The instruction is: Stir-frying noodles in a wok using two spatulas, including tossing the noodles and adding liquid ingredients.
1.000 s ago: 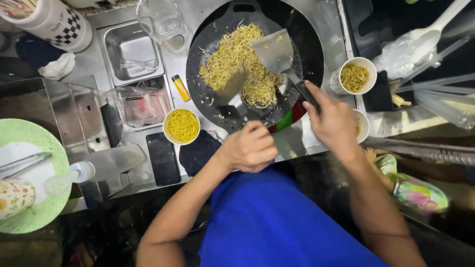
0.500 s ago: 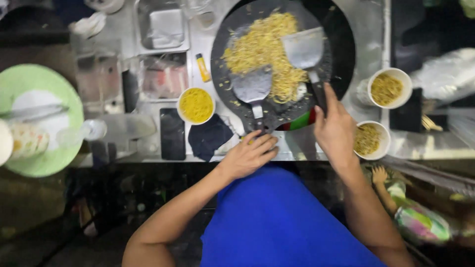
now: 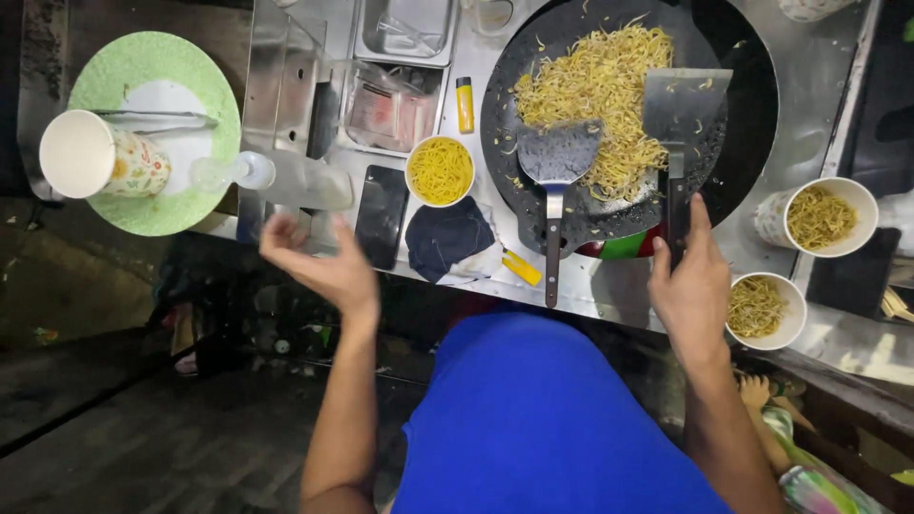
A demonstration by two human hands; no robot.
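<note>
A big black round pan [image 3: 743,114] holds a heap of yellow noodles [image 3: 605,95]. My right hand [image 3: 690,286] grips the dark handle of a flat steel spatula [image 3: 684,105] whose blade lies on the noodles. A second spatula [image 3: 557,162] rests in the pan with its handle sticking out over the counter edge, held by nobody. My left hand [image 3: 319,266] hovers open in the air off the counter's front edge, near a black phone [image 3: 381,214] and a clear plastic bottle [image 3: 276,179]. A small cup of noodles [image 3: 440,171] stands left of the pan.
A green plate [image 3: 105,67] with a paper cup [image 3: 100,157] and tongs sits far left. Steel trays [image 3: 400,33] line the back. A dark cloth [image 3: 449,238] lies by the pan. Two noodle-filled cups [image 3: 819,217] [image 3: 762,309] stand at right.
My left hand let go of the second spatula and swung out to the left, open. The right hand stays on its spatula handle. The view shifted right.
</note>
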